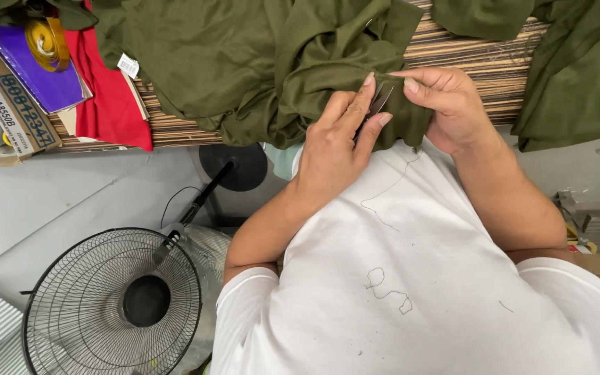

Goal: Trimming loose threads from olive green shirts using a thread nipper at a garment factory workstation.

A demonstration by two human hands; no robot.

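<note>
Two hands work close to the body, above a white shirt (411,278) that carries several loose dark threads (387,288). Left of the person, on the floor below, stands an electric fan (112,302) with a round wire grille and a black base.

The left hand (335,149) has its grip closed on small metal thread snips (381,101); the thumb and the fingers wrap around the tool, and its blades point up toward the cloth. The right hand (453,104) has its grip closed on a fold of the olive green fabric (279,62), the thumb and forefinger pinching it just beside the blade tips. The snips touch the fabric at the pinched place, which hangs over the near edge of the table (480,66).

Farther away, the same green cloth lies in a large crumpled heap over the striped wooden surface. One more green piece (581,76) hangs at the right side. At the far left lie a red cloth (109,97), a purple folder (43,69) with a roll of yellow tape (46,42) on it, and a cardboard box (8,111) at the table corner.
</note>
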